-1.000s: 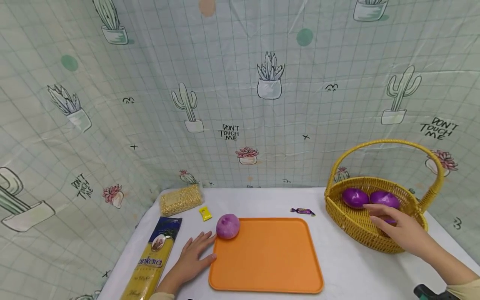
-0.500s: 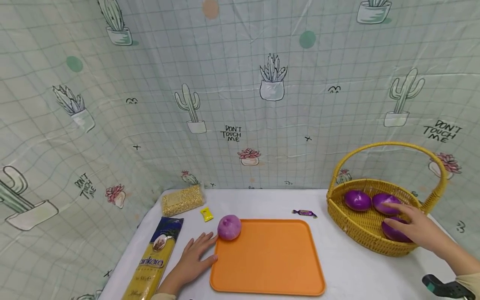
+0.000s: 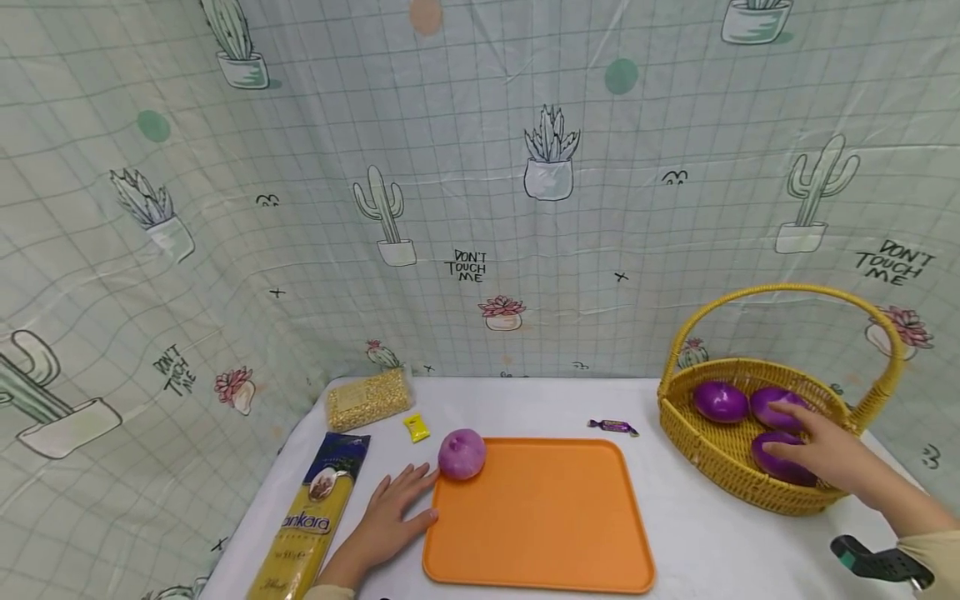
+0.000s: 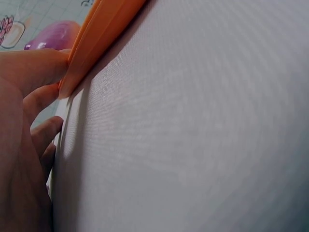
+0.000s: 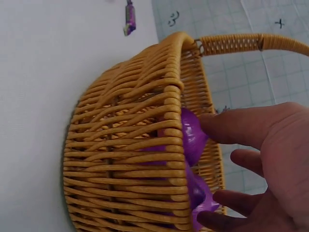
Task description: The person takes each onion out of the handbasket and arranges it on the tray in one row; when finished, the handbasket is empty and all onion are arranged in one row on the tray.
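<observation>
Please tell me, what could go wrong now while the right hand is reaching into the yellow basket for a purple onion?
1. The right hand is only closing on the nearest purple onion; its glossy skin might slip from the fingers.
2. Lifting it could bump the two onions behind, or catch the basket handle overhead.
3. The pale onion sits at the orange tray corner beside the left hand; a nudge may roll it off.

Head overview; wrists close on tray (image 4: 104,29), basket (image 5: 140,145)

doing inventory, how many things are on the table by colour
purple: 5, namely three onions in the basket, an onion on the tray, a candy
yellow: 4, namely basket, pasta pack, grain bag, small packet
orange: 1, tray
total: 10
</observation>
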